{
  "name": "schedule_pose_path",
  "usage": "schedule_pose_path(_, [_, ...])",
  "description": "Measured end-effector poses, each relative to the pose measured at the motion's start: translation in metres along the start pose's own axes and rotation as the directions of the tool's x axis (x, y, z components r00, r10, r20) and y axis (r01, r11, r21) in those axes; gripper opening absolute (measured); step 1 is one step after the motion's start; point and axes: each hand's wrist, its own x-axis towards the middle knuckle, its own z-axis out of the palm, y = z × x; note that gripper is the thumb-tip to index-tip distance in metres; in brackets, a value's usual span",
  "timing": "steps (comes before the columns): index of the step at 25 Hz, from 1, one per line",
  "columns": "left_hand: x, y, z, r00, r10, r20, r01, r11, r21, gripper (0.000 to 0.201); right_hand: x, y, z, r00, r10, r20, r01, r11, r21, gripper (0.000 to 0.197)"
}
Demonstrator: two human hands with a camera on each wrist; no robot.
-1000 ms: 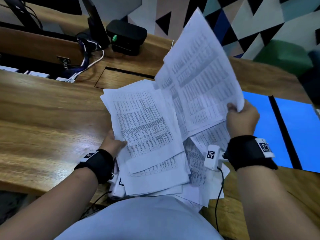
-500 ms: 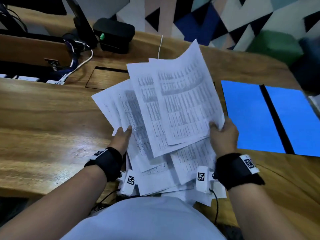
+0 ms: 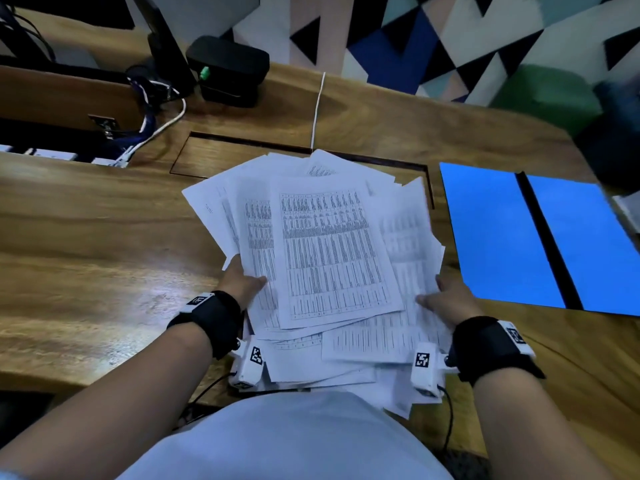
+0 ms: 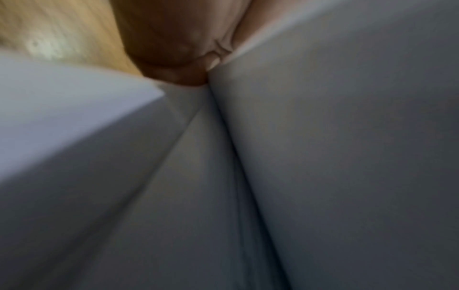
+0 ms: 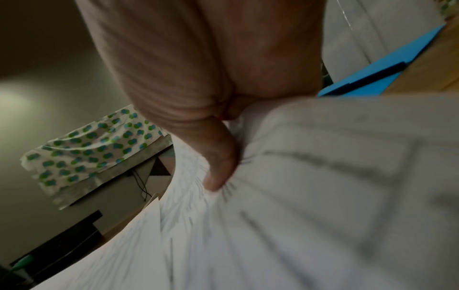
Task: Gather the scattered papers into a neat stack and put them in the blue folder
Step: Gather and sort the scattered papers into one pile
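Observation:
A loose, fanned pile of printed papers (image 3: 325, 258) lies in front of me on the wooden desk (image 3: 86, 237). My left hand (image 3: 242, 282) grips the pile's left edge, thumb on top. My right hand (image 3: 446, 299) holds the right edge, its thumb pressed on the sheets; the right wrist view shows that thumb (image 5: 221, 172) creasing the papers (image 5: 298, 196). The left wrist view shows white sheets (image 4: 323, 157) against my palm (image 4: 174, 49). The blue folder (image 3: 498, 237) lies open flat to the right of the pile, with a black spine down its middle.
A black box (image 3: 228, 69) and a tangle of cables (image 3: 152, 109) sit at the back left of the desk. A white cord (image 3: 317, 109) runs from the back to a recessed hatch (image 3: 221, 157). A dark object (image 3: 616, 143) stands beyond the folder.
The sheets my right hand held raised have come down onto the pile. Both hands now hold the pile's two sides low on the desk.

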Motion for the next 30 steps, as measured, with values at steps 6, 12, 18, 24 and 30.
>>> schedule_pose_path(6, [-0.005,0.001,0.0,0.999,0.001,0.054,-0.001,1.0,0.013,0.048,0.009,-0.043,0.025,0.99,-0.062,0.129,0.069,0.997,-0.045,0.026])
schedule_pose_path(12, [-0.006,0.007,0.003,0.999,-0.023,0.031,0.023,1.0,0.004,0.066,0.009,-0.058,0.053,0.994,-0.073,0.076,0.071,0.997,0.04,0.039])
schedule_pose_path(18, [-0.009,0.002,0.001,0.993,-0.019,0.118,0.014,0.999,0.038,0.068,0.006,-0.063,0.081,0.973,-0.23,-0.004,0.229,0.972,-0.041,0.035])
schedule_pose_path(24, [-0.02,0.016,0.003,0.997,-0.007,0.079,0.011,0.999,-0.05,0.066,0.008,-0.051,0.078,0.963,-0.22,0.156,0.241,0.962,-0.128,0.035])
schedule_pose_path(30, [-0.004,0.007,-0.025,0.991,-0.116,-0.061,0.105,0.982,-0.158,0.038,0.019,-0.004,0.048,0.884,0.231,-0.407,-0.207,0.973,0.102,0.071])
